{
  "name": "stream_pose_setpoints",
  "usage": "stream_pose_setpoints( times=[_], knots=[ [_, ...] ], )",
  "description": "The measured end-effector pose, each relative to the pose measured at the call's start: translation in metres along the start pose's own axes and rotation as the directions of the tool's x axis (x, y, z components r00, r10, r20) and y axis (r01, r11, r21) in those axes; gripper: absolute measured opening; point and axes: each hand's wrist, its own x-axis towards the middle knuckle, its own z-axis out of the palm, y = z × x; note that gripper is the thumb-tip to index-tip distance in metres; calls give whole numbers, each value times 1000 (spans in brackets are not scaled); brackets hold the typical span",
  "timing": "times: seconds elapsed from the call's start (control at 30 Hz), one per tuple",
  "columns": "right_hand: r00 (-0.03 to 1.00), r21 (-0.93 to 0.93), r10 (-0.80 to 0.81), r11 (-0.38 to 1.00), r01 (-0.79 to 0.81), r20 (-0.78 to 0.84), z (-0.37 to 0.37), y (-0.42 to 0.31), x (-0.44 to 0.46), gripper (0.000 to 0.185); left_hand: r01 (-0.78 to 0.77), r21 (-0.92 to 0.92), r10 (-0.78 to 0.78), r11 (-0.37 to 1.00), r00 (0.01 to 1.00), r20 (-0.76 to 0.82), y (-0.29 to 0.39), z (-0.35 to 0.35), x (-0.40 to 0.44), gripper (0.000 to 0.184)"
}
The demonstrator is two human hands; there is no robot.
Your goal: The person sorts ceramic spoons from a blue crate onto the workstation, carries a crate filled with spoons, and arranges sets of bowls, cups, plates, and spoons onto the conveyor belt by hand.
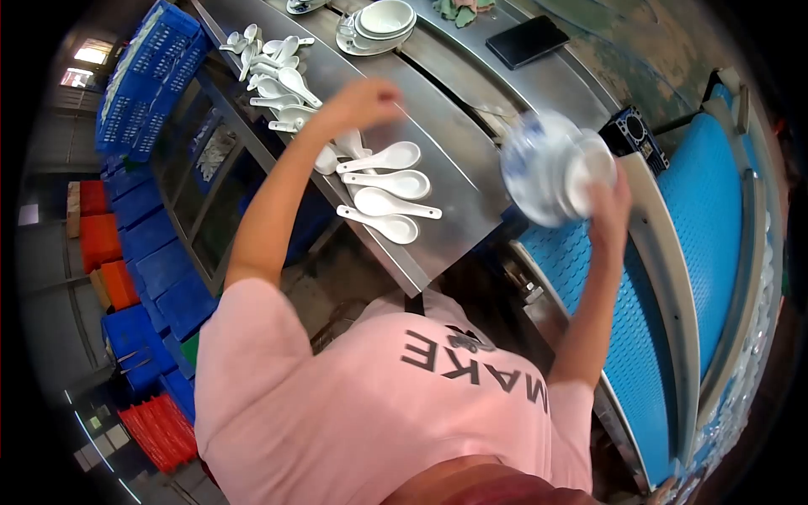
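At the right, my right hand [608, 204] grips a blurred stack of white dishes [539, 172]. The stack has a wide plate or bowl with blue marking and smaller round pieces on it. It is tilted over the gap between the steel table and the blue conveyor. My left hand [364, 108] hovers over the steel table with its fingers curled, smeared by motion; whether anything is in them is hidden. Just below that hand, several white spoons [389, 202] lie side by side near the table's edge. More white spoons [282, 76] are heaped farther up the table.
White bowls and plates [383, 25] are stacked at the top of the steel table [454, 223]. Beyond lie a black phone [528, 42] and a cloth [463, 10]. A blue conveyor belt [623, 362] curves along the right. Blue crates [151, 80] stand at left.
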Motion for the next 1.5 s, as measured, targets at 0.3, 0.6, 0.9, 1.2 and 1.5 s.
stream_pose_setpoints(
  times=[0.3,0.6,0.9,1.2,1.5],
  knots=[
    [999,-374,-4,927,15,32,216,47,129,47,-149,-31,138,988,961,-241,3,39,-28,16],
    [857,-130,-12,987,92,515,100,-42,-44,30,120,-491,-383,863,788,-481,-4,2,-23,32],
    [597,-266,596,791,-550,537,83,231,-169,30,364,-324,-479,873,520,-707,-4,55,52,20],
    [881,-269,470,843,-466,-54,128,393,-115,32,433,248,118,867,305,-945,1,-2,-217,8],
    [975,-649,209,733,-206,-73,162,405,-166,46,991,-87,-748,106,22,-663,-135,156,-668,25]
  ],
)
